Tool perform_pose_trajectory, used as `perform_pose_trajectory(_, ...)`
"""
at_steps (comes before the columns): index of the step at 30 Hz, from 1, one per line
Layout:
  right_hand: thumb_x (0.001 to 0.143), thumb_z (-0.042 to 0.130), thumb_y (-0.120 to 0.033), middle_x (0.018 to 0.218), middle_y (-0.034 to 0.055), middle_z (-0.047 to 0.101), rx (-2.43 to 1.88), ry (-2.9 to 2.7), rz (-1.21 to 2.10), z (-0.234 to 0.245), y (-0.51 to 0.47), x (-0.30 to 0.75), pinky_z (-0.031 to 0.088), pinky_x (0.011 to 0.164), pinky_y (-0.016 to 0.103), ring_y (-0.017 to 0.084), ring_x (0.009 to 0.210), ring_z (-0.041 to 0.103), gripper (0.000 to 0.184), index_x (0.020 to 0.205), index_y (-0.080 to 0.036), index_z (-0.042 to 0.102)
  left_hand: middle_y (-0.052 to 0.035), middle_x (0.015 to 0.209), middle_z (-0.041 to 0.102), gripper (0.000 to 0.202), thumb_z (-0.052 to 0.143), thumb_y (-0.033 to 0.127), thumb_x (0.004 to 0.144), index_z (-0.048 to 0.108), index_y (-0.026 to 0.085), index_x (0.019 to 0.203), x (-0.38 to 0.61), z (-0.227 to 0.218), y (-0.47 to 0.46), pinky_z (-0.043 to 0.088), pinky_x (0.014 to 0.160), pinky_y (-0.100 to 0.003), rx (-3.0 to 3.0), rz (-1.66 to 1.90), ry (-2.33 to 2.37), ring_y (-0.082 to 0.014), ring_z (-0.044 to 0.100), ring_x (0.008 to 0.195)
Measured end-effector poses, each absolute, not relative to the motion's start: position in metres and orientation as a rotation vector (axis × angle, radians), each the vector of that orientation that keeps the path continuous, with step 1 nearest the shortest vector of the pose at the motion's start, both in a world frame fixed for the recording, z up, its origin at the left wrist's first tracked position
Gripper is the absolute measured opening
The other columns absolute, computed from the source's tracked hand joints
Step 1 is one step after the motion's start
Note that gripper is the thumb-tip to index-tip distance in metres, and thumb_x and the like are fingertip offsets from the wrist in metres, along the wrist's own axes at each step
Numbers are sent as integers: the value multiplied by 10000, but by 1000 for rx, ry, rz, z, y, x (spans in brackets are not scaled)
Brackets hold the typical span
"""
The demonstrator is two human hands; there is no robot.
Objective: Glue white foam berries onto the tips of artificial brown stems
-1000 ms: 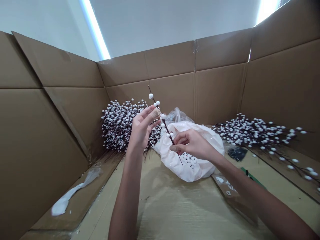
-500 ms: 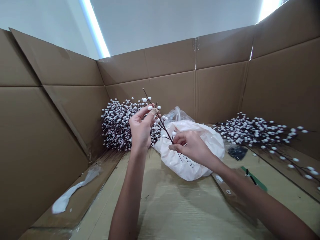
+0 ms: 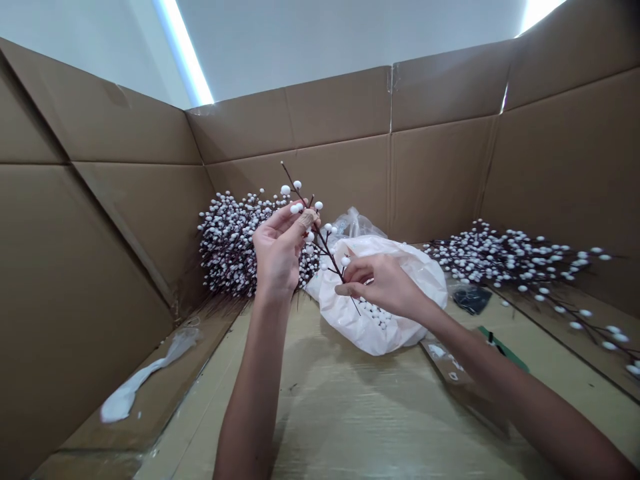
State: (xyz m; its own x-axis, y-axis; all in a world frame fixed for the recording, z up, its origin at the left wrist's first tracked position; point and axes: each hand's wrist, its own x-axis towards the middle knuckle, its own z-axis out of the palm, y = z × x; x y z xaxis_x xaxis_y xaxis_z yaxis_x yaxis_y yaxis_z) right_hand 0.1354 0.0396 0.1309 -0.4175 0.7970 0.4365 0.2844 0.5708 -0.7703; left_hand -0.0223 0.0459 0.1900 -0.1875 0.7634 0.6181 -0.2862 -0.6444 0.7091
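A dark brown artificial berry stem (image 3: 327,248) with white berries slants between my hands, its upper tip pointing up and left. My left hand (image 3: 278,252) is closed around its upper part, thumb and fingers pinching among the berries; a tan wrap covers the thumb tip. Lower down, my right hand (image 3: 381,283) pinches the stem near its bottom end, and its thumb tip is also covered. Whether a loose berry sits in either pinch cannot be made out. Below the right hand lies an open white plastic bag (image 3: 345,320) with loose white berries (image 3: 376,315) in it.
A thick pile of berry stems (image 3: 230,243) lies at back left, another bunch (image 3: 505,253) at right. Cardboard walls (image 3: 340,173) surround the table (image 3: 340,413). A black packet (image 3: 471,299), green board (image 3: 515,353) and white glue-like strip (image 3: 135,387) lie around the sides.
The view has shifted slightly. Both hands keep hold of the stem in nearly the same pose, and a few more berries in the bag show beneath my right hand.
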Motion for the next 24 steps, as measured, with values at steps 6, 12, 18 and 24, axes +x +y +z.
perform_pose_trajectory(6,825,603,-423,730,35,644,-816,-2207,1164,131,71,166,469,594,225,107,665,593,305,764,-128,654,-42,813,746,208,799,167,573,738,180,771,-22,190,43,503,549,-192,1343,1923,739,-139,681,718)
perform_pose_trajectory(12,809,633,-423,1094,95,662,-717,-2125,1501,112,102,185,515,843,294,163,983,630,355,1043,-156,650,-36,797,743,204,790,145,584,742,179,780,-24,192,42,509,576,-197,1363,1917,677,-139,687,738)
perform_pose_trajectory(18,763,627,-226,660,50,649,-1204,-2155,881,78,133,146,464,549,240,130,579,585,127,785,-107,666,-28,809,738,189,790,138,590,738,185,765,-28,193,42,522,623,-212,1389,1850,632,-143,689,775)
perform_pose_trajectory(24,555,597,6,562,21,585,-1287,-2201,597,53,149,113,377,575,247,158,620,542,188,485,-145,510,-26,823,734,207,773,151,601,744,184,803,-27,195,32,535,699,-245,1428,1793,679,-144,679,768)
